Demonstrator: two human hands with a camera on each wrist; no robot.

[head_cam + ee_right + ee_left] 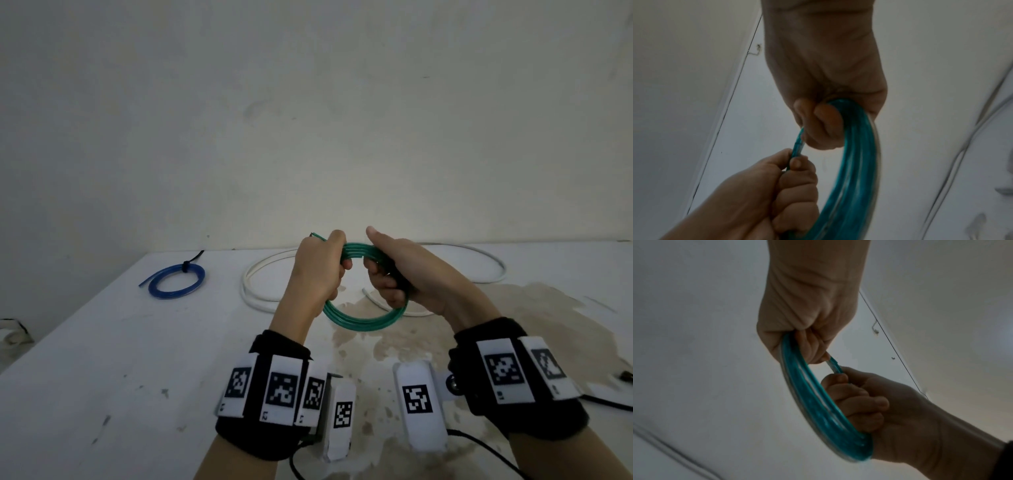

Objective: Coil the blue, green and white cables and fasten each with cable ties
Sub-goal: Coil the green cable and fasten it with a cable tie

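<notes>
The green cable (363, 322) is wound into a coil of several loops and held above the white table (137, 377). My left hand (329, 270) grips the coil's upper left, and a short cable end (313, 235) pokes out above the fist. My right hand (383, 274) grips the upper right side, its fingers curled through the ring. Something dark lies along the right palm; I cannot tell what it is. Both wrist views show the two fists on the green cable (818, 410) (855, 162). The blue cable (176, 279) lies coiled at far left, bound by a black cable tie (186, 265). Behind the hands the white cable (253, 277) lies loose.
A brown stain (428, 329) spreads over the table under and right of the hands. A black cord (603, 402) lies at the right edge. The table's left edge (68, 315) runs diagonally, with a pale object (12, 337) beyond it. A bare wall stands behind.
</notes>
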